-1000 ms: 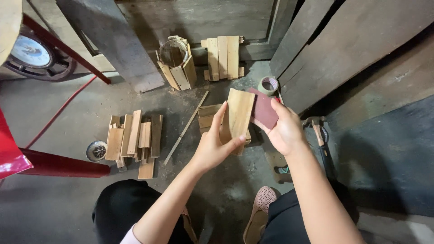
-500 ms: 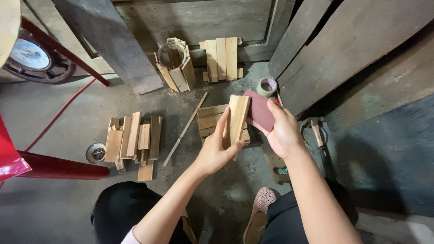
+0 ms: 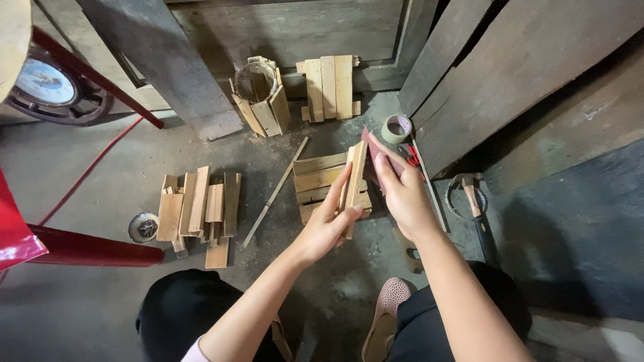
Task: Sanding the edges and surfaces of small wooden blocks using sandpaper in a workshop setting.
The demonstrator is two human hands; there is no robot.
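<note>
Step in hand looks like sanding. Left hand (image 3: 327, 226) clamps a wooden slat (image 3: 354, 179) upright, edge-on, above the floor planks (image 3: 320, 182). Right hand (image 3: 401, 194) presses reddish sandpaper (image 3: 373, 149) flat against its right face. Next stroke needs a steady left grip.

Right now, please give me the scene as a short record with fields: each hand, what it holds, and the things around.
left hand: left hand holds a small wooden slat upright on its edge
right hand: right hand presses a reddish sandpaper sheet against the slat
under the hands: stacked slat panel on the floor
left of it: loose pile of slats, thin stick
far side: tape roll, round slat holder
right side: hammer
</note>
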